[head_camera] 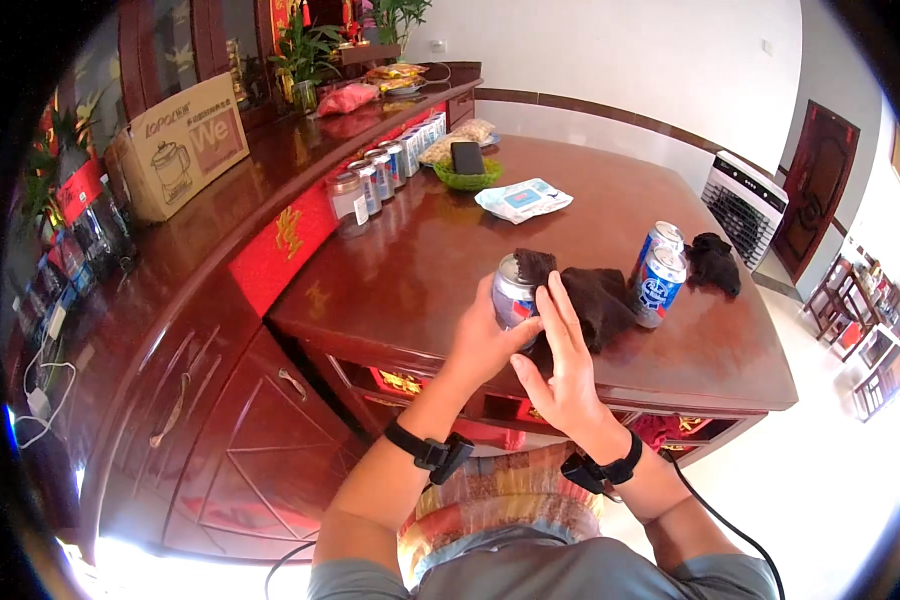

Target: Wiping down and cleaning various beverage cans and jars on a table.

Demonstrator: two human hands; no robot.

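My left hand (478, 341) grips a drink can (507, 289) with a silver top and blue and red print, held upright near the front edge of the table. My right hand (568, 364) presses a dark brown cloth (534, 266) against the can's right side, fingers straight and thumb apart. One end of the cloth laps over the can's rim. More dark brown cloth (598, 304) bunches to the right of my fingers; whether it is the same piece is partly hidden. Two blue Pabst Blue Ribbon cans, a front one (658, 289) and a rear one (664, 234), stand beyond it.
Another dark cloth (712, 262) lies crumpled at the table's right. Farther back are a wet wipes pack (523, 199), a green basket (466, 176) with a black phone (466, 158), and a glass jar (348, 201) beside a row of cans (381, 172). A cabinet (172, 240) borders the left.
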